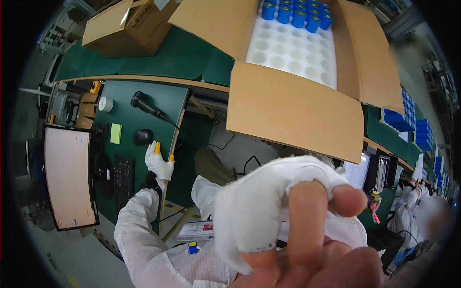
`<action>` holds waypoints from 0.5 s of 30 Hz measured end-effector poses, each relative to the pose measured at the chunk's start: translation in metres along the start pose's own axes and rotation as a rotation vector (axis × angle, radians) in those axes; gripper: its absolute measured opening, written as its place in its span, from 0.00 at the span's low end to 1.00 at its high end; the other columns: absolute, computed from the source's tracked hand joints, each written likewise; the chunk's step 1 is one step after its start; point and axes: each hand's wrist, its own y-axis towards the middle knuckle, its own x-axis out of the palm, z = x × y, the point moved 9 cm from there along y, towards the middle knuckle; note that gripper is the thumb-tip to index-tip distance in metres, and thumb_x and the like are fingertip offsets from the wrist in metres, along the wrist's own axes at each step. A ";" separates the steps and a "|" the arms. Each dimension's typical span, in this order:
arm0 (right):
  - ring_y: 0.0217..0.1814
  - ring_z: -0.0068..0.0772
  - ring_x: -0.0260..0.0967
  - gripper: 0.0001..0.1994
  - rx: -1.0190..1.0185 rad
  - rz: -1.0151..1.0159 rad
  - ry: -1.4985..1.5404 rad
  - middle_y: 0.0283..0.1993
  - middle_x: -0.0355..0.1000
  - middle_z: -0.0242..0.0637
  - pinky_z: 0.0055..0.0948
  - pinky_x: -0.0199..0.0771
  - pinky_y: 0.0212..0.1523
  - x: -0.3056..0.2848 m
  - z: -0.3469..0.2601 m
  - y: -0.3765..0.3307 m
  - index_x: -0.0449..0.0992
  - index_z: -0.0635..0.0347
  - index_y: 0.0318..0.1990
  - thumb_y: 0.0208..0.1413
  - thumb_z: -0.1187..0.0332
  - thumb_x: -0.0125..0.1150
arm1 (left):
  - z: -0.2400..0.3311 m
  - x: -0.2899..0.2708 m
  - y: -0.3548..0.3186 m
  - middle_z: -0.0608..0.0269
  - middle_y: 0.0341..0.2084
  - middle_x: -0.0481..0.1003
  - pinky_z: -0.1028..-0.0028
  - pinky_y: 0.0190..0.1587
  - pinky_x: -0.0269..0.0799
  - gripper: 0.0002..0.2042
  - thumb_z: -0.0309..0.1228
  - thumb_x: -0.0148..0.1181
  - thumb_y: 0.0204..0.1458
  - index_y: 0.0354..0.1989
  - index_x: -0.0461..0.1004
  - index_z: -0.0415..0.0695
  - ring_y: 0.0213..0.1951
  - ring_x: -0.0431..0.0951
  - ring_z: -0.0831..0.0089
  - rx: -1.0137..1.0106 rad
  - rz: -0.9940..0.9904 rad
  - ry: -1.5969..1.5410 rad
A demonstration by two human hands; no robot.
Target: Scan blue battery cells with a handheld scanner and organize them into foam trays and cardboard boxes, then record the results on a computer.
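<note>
My left hand (160, 163), in a white glove with yellow coverings on two fingers, lies by the edge of a green desk (165, 103). Its fingers are stretched out beside a black mouse (142, 137), and a black band circles the wrist. Very large in front of the camera is my right hand (283, 216), in a white glove that leaves the fingertips bare. Those fingers are bent inward and closed; whatever may be between them is hidden. Beyond it stands an open cardboard box (297, 113) holding blue cylindrical cells (298, 19) in a white foam tray (288, 53).
On the desk are a keyboard (124, 175), a monitor (71, 177), a black handheld scanner (144, 103), a yellow-green pad (115, 134) and a white roll (105, 104). Another carton (127, 29) sits on the back bench. Co-workers (408, 206) are at the right.
</note>
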 end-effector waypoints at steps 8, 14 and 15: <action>0.45 0.47 0.71 0.29 -0.071 0.007 -0.243 0.43 0.72 0.53 0.39 0.69 0.48 -0.008 -0.008 0.011 0.75 0.67 0.39 0.70 0.47 0.38 | 0.024 -0.019 0.018 0.53 0.55 0.71 0.59 0.63 0.62 0.36 0.30 0.74 0.30 0.55 0.71 0.38 0.59 0.68 0.49 0.029 -0.044 0.075; 0.42 0.41 0.71 0.23 -0.193 0.109 -0.148 0.36 0.73 0.48 0.32 0.68 0.45 -0.018 -0.022 0.003 0.75 0.68 0.32 0.69 0.56 0.43 | 0.058 0.008 0.029 0.50 0.55 0.72 0.59 0.62 0.63 0.32 0.30 0.72 0.35 0.54 0.72 0.36 0.59 0.69 0.50 0.186 -0.040 0.010; 0.42 0.40 0.71 0.22 -0.164 0.217 -0.152 0.36 0.74 0.47 0.32 0.68 0.44 -0.017 -0.021 0.002 0.74 0.69 0.34 0.69 0.57 0.44 | 0.069 0.016 0.032 0.50 0.55 0.72 0.59 0.62 0.63 0.32 0.30 0.72 0.35 0.54 0.72 0.36 0.59 0.69 0.50 0.219 -0.038 -0.022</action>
